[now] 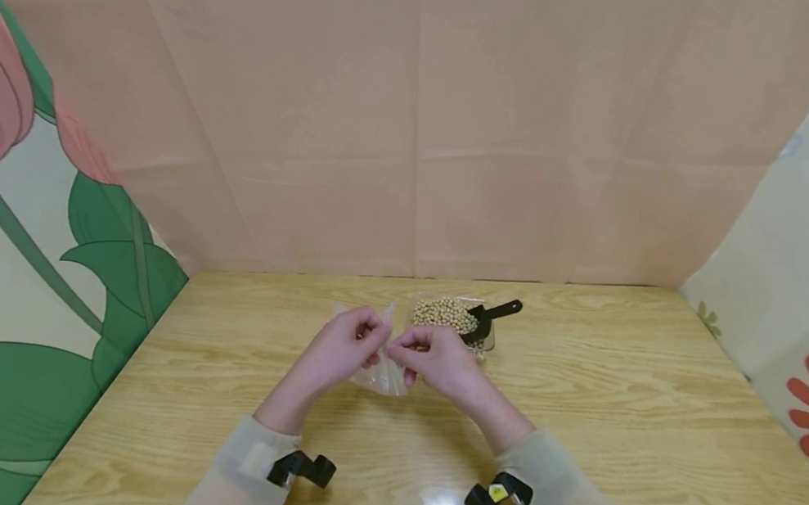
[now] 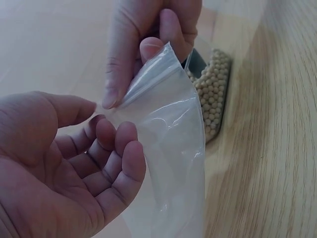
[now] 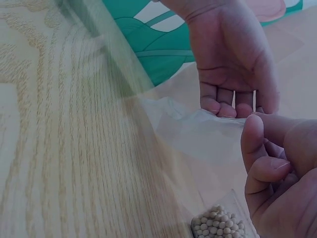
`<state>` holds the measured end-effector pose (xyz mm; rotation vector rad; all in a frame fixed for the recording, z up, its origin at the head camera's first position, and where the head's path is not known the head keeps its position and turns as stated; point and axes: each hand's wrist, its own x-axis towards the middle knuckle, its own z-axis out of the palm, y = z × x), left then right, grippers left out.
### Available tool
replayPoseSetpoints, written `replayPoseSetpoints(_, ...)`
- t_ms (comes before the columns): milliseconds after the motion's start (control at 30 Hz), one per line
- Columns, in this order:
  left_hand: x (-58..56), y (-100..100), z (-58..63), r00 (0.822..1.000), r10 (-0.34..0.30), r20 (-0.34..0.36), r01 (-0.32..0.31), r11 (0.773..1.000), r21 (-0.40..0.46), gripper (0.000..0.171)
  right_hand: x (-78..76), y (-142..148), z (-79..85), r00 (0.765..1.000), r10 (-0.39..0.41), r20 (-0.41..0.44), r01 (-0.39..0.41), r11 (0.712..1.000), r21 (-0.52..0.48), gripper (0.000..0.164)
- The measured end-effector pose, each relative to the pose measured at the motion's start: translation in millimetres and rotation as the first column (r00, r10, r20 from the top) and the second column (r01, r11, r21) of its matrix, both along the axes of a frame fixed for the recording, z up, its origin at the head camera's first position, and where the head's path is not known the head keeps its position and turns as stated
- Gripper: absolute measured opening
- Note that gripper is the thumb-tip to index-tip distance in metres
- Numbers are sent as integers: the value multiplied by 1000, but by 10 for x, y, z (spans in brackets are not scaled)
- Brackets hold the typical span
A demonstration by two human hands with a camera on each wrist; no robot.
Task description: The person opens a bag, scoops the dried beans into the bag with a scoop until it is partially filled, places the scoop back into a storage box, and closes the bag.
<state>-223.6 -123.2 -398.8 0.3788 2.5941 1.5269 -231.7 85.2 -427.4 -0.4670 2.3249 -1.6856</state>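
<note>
Both hands are raised close together over the table at a clear zip-top plastic bag [image 1: 384, 378]. My left hand [image 1: 346, 345] pinches the bag's mouth edge between thumb and index finger, the other fingers loosely curled beside the film. Right beside it, my right hand [image 1: 440, 363] pinches the same edge with thumb and index finger. In the left wrist view the bag [image 2: 173, 148] hangs down from the fingers, its zip strip running up to a pointed corner. No beans show inside it. The right wrist view has the film [image 3: 188, 131] stretching out under the left fingers.
Behind the right hand stands a clear plastic box [image 1: 491, 344] filled with pale round beans [image 1: 442, 312]. A black scoop [image 1: 485, 318] lies in the beans, handle pointing right. The wood-grain table [image 1: 618, 407] meets a pink sheet [image 1: 409, 204] at the back.
</note>
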Motion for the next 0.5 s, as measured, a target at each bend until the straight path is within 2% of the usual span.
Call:
replayPoseSetpoints(200,-5,-1,2,1000,-15,22,13,998,57,20,1,-2,0,1000,-11,16,12,1000,-24,14)
replayPoseSetpoints(500,2,-22,11,1000,-1,-12,1,999,40,20,3,-10,22,996,-35,77,38,998,-48,20)
